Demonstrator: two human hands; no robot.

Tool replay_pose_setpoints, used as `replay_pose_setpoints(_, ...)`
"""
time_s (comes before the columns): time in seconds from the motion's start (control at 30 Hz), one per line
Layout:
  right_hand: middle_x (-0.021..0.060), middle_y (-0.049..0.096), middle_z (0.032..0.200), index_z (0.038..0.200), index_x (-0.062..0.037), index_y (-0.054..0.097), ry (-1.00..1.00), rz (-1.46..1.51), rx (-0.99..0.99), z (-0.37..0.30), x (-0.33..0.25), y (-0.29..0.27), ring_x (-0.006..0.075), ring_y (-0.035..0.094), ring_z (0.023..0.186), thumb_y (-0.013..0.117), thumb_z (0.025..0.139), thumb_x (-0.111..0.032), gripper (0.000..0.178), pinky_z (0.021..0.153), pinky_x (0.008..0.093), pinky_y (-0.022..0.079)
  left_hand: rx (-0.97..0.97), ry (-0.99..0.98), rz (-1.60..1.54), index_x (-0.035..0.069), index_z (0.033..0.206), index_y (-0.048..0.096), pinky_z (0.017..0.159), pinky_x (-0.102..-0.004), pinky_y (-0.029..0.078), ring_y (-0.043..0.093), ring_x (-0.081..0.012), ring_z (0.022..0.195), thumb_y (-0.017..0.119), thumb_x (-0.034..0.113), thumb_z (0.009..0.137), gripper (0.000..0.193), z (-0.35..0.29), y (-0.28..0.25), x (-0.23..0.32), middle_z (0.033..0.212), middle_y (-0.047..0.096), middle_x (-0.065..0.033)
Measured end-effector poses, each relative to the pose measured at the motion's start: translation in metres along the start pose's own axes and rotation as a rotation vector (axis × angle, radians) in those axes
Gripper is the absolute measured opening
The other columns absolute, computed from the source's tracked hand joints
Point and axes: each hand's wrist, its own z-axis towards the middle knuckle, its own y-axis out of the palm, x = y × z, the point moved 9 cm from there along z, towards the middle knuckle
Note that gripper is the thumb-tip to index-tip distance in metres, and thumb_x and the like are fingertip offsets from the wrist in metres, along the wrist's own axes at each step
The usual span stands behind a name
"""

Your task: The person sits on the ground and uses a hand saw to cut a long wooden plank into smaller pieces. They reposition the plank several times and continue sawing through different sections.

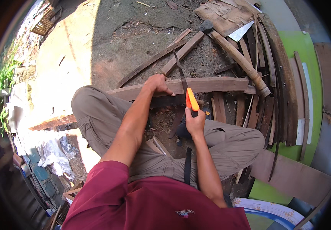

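My right hand [195, 123] is closed around the orange and black handle of a handsaw [190, 100]. Its narrow dark blade points away from me and crosses a long wooden plank [219, 84] lying sideways in front of my knees. Whether the teeth have cut into the wood I cannot tell. My left hand [159, 84] grips the same plank to the left of the blade, thumb on the near side. Just beyond that hand, a squared wooden beam [184, 53] slants away over the ground, beside a thinner dark strip of wood [150, 63].
A rounded pole [238, 57] and a dark hammer-like head [206, 26] lie at the far right. Many boards [278, 84] are heaped on the right, by a green panel [315, 111]. White plastic sheeting [56, 153] lies at left. A wooden crate [43, 22] stands far left.
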Motion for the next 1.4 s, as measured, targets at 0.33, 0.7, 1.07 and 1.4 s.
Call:
replay_pose_setpoints(0.33,0.0212,0.067,0.071,0.087,0.0033,0.067,0.014,-0.014,0.038,0.014,0.0,0.005,0.0335,0.068,0.065,0.068,0.09,-0.014,0.018,0.063,0.0388,0.05,0.047,0.014,0.024,-0.003,0.105,0.077,0.093,-0.0463,0.055,0.071,-0.0387,0.104,0.091,0.065,0.051,0.088,0.016,-0.025,0.015,0.108,0.074,-0.0241)
replay_pose_setpoints(0.7,0.016,0.068,0.07,0.091,0.0037,0.07,-0.056,-0.038,0.037,-0.038,-0.008,-0.027,0.0218,0.068,0.067,0.069,0.091,-0.016,0.02,0.064,0.0382,0.049,-0.047,-0.028,-0.008,-0.004,0.1,0.076,0.094,-0.0446,0.056,0.071,-0.0378,0.104,0.093,0.064,0.047,0.088,0.019,-0.012,-0.003,0.11,0.074,-0.0246)
replay_pose_setpoints(1.07,0.0126,0.07,0.074,0.09,0.004,0.07,0.064,0.194,-0.173,0.002,0.03,0.026,0.0156,0.063,0.07,0.07,0.094,-0.024,0.028,0.069,0.0351,0.049,0.252,-0.072,-0.109,0.0,0.112,0.075,0.097,-0.0507,0.052,0.068,-0.0424,0.109,0.036,0.069,0.1,0.08,0.013,-0.02,-0.009,0.112,0.071,-0.0297)
replay_pose_setpoints(1.4,-0.0009,0.058,0.061,0.072,-0.0018,0.062,0.015,0.032,-0.051,-0.039,-0.002,-0.011,0.0088,0.051,0.057,0.07,0.09,-0.016,0.024,0.056,0.0312,0.041,0.561,-0.282,-0.01,0.002,0.085,0.08,0.08,-0.048,0.058,0.074,-0.0399,0.086,0.046,0.041,0.093,0.052,-0.006,-0.023,-0.006,0.089,0.075,-0.0242)
